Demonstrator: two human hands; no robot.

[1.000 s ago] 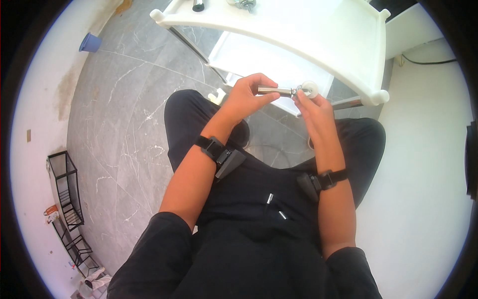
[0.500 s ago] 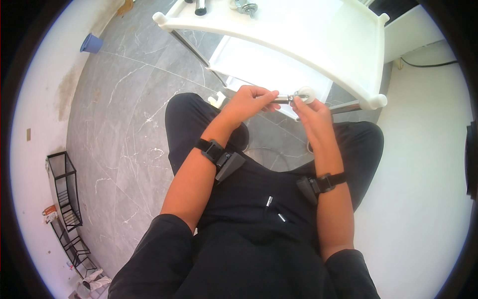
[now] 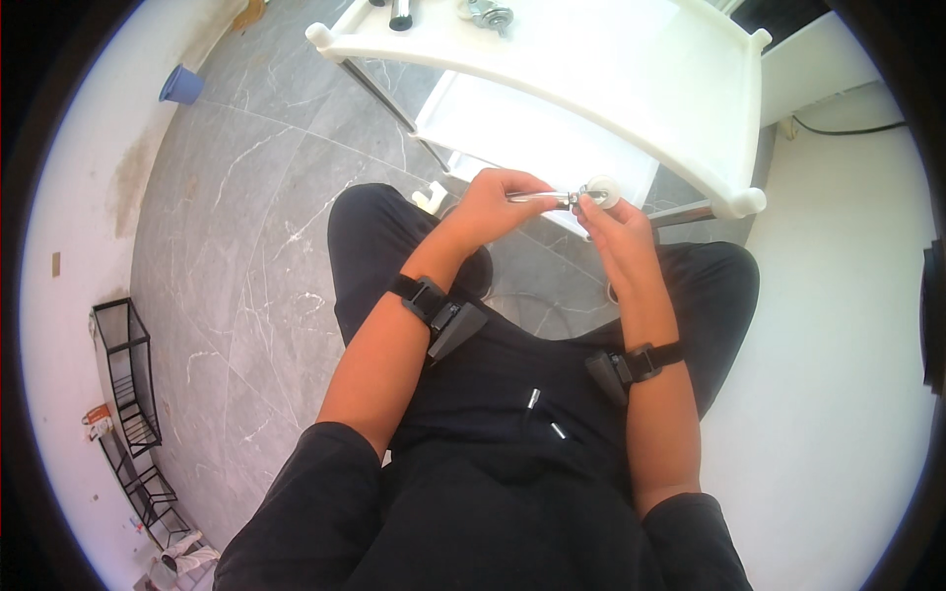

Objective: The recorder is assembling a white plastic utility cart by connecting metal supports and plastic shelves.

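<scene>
Between my hands, over the lower shelf, a chrome metal tube (image 3: 532, 198) and a caster wheel (image 3: 604, 191) meet end to end. My left hand (image 3: 501, 202) is closed round the tube, its thumb and fingers pinching it near the joint. The caster, with a pale wheel and a metal fork, sits in the fingertips of my right hand (image 3: 618, 221). How far the caster's stem goes into the tube is hidden at the joint.
A white shelved trolley (image 3: 631, 74) stands in front of me. On its top tray lie another caster (image 3: 488, 15) and a metal tube (image 3: 400, 15). A blue bucket (image 3: 181, 86) stands by the left wall, and black wire racks (image 3: 128, 369) stand nearer me.
My left fingers have shifted their grip along the tube, and more of its bright side shows. The caster has turned slightly, with its wheel facing up more.
</scene>
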